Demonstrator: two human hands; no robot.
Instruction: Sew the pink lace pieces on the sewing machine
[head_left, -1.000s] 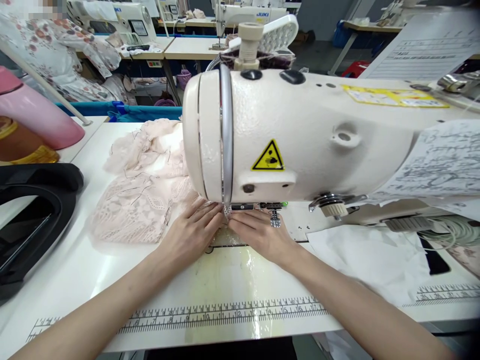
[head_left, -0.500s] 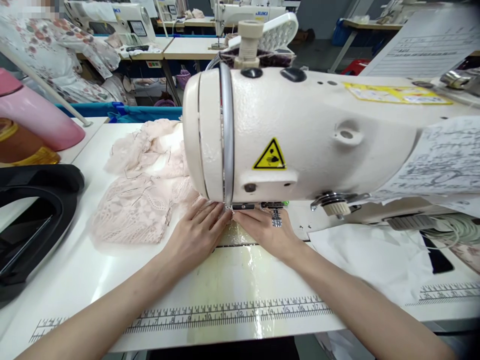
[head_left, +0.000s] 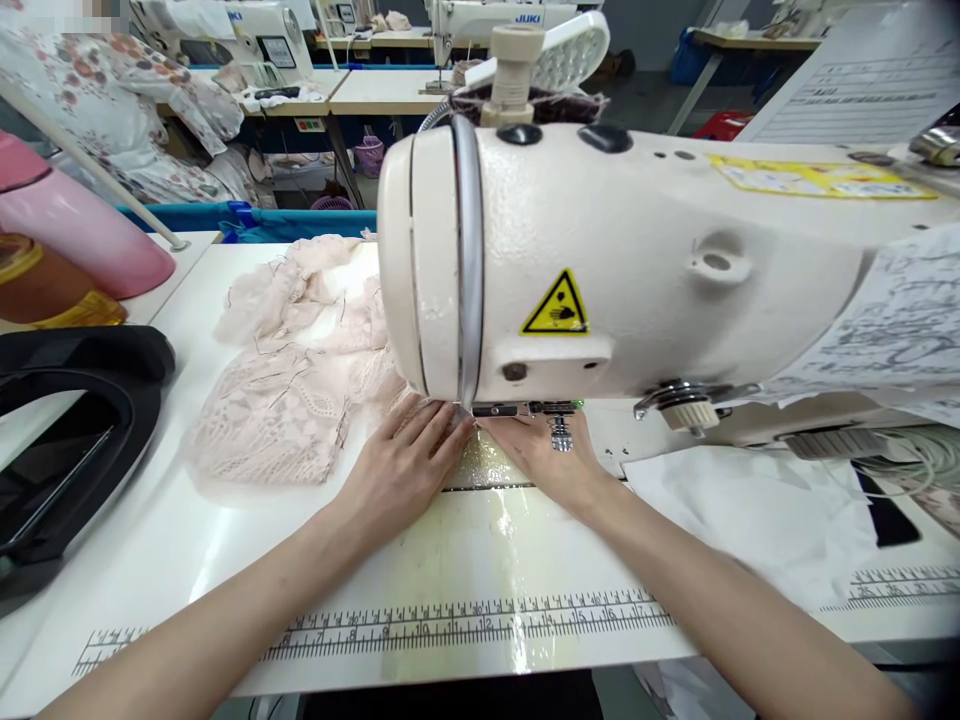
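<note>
My left hand (head_left: 401, 455) lies palm down at the left of the needle area of a sewing machine (head_left: 555, 240). Its fingers are stretched out, their tips touching the edge of pale pink lace fabric (head_left: 274, 420), which spreads leftward over the table. From the other side my right hand (head_left: 559, 460) reaches in under the machine head. Its thumb and finger come together at a point close to the left fingertips; the machine head and presser parts hide the other fingers. What lies between the two hands at the needle is too small to make out.
White cloth (head_left: 750, 510) lies beside my right forearm. At the left stand a black frame-like object (head_left: 142, 370) and a pink bottle (head_left: 90, 225). A ruler strip (head_left: 480, 622) runs along the table's front edge. A person in a floral sleeve (head_left: 172, 90) is behind, near other sewing machines.
The whole view has shifted slightly, so the machine and both hands appear a little farther right. Both hands keep nearly the same place at the needle, and the lace lies as before.
</note>
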